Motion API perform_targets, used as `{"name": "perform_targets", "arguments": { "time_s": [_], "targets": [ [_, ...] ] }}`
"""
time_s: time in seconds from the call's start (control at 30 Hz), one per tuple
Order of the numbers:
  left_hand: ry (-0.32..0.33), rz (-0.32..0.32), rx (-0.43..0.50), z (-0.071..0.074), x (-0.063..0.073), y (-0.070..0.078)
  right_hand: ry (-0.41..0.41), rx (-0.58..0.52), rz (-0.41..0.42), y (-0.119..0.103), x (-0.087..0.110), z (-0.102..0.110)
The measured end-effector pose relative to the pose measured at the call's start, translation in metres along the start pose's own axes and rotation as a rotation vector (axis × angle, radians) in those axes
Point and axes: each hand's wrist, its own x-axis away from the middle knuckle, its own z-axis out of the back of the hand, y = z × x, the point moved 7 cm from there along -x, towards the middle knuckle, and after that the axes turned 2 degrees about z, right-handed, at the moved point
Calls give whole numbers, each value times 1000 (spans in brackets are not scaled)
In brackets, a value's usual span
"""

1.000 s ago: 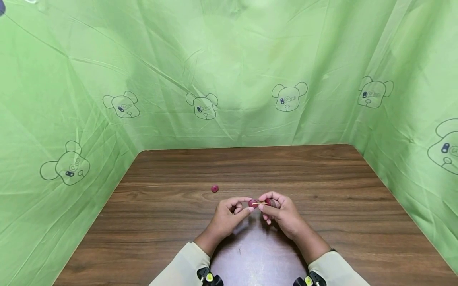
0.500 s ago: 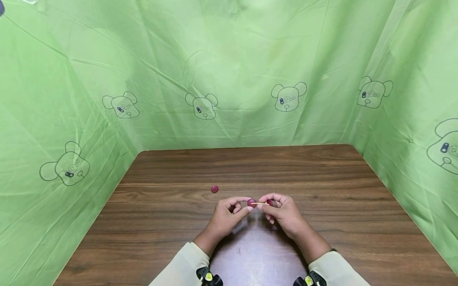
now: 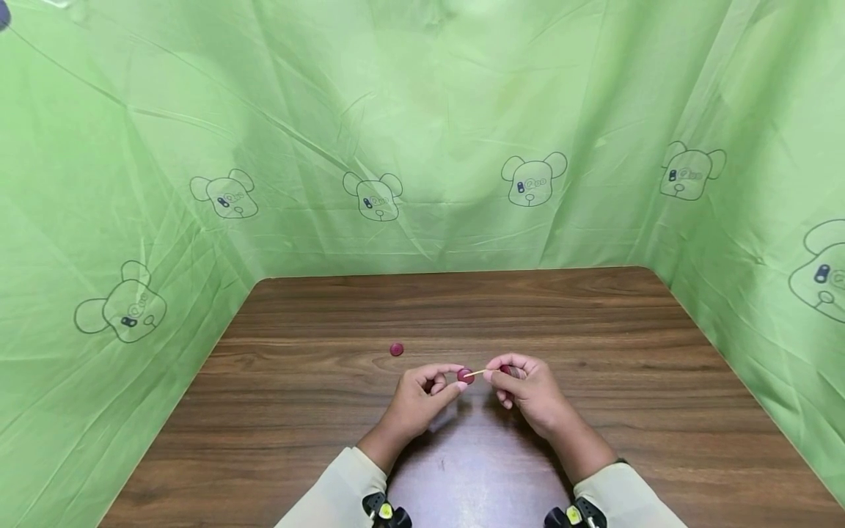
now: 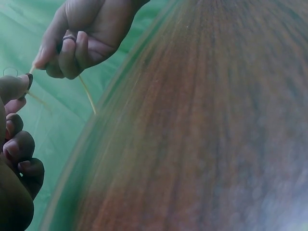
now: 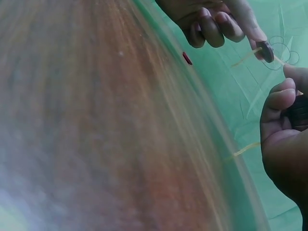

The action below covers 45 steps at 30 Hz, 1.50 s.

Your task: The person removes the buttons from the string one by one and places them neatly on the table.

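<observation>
Between thumb and index fingertip, my left hand [image 3: 417, 400] pinches a round dark red button [image 3: 466, 376] by its edge. A thin yellow string [image 3: 478, 372] passes through it; in the right wrist view the string's end [image 5: 244, 57] sticks out beyond the button [image 5: 265, 51]. My right hand [image 3: 533, 396] pinches the string just right of the button. Its curled fingers also hold a stack of dark red buttons [image 3: 505, 369], which looks dark in the right wrist view and is mostly hidden. Another string tail [image 5: 247, 149] hangs below that hand.
A single dark red button [image 3: 396, 350] lies on the brown wood-grain table [image 3: 317, 411], beyond my left hand. Green cloth [image 3: 436, 132] with bear-head outlines encloses the table's back and sides.
My right hand has moved slightly to the right, away from the pinched button, and the stack has moved with it. The left hand and the loose button have stayed in place.
</observation>
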Motion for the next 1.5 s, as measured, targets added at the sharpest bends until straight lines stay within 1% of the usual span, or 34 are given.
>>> {"name": "perform_targets", "arguments": {
  "time_s": [0.37,0.5,0.63,0.83,1.0,1.2,1.5],
  "targets": [
    [5,9,1,-1,0,0,29,-40,-18,-4,-2,12],
    [10,27,1,0,-1,-1,27,-69,-1,-6,-2,15],
    [18,32,1,2,0,-2,19,-101,13,-7,-2,16],
    [43,40,-9,5,-1,-5,33,-108,25,-8,-2,18],
    [59,23,-20,9,-4,-8,48,-104,42,-9,-3,19],
    [51,11,-21,11,-6,-11,60,-112,51,-11,-3,19],
    [48,32,-30,12,-5,-10,89,-158,70,-15,-2,22]
  ]
}}
